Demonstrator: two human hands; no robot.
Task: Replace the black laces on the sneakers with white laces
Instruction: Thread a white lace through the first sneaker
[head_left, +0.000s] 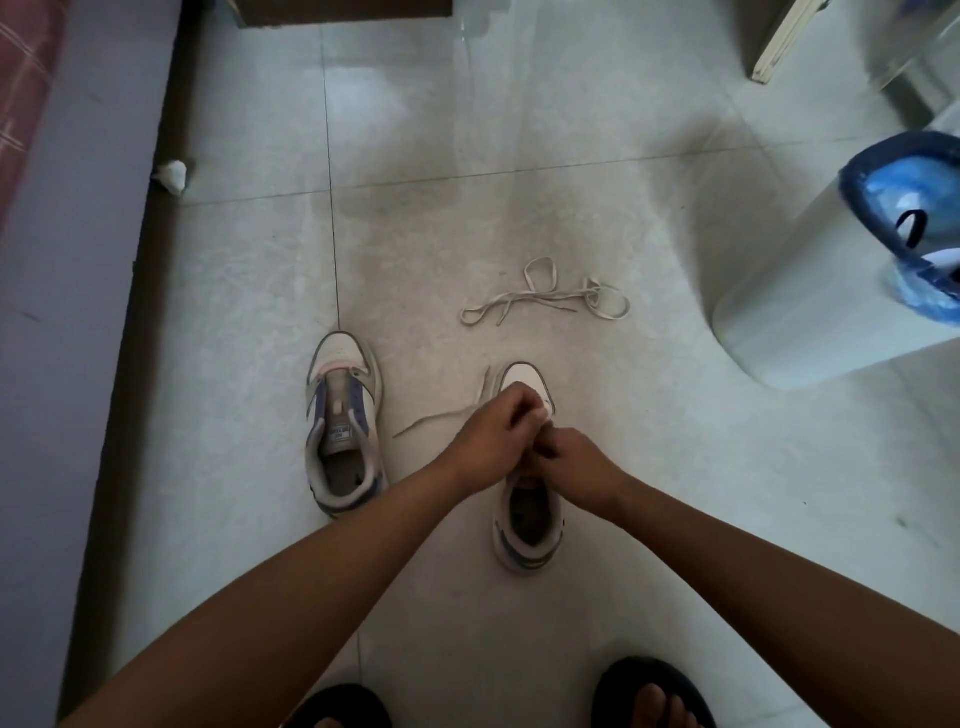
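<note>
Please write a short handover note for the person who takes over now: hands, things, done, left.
Left hand and right hand: both work a white lace over the right sneaker; the exact grip is hidden.
Left sneaker: on the floor, no lace.
Spare white lace: loose on the floor beyond the shoes.
Done: no black laces on either shoe.
Left: finish this shoe, then lace the other.

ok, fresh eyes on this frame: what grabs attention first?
Both hands meet low in the middle, the left hand and right hand working a pale lace over the right-side sneaker, their exact grip hidden. To its left stands the other sneaker, with no lace in it. A loose white lace lies tangled on the tiled floor just beyond, and a bin with a blue liner stands at far right.
</note>
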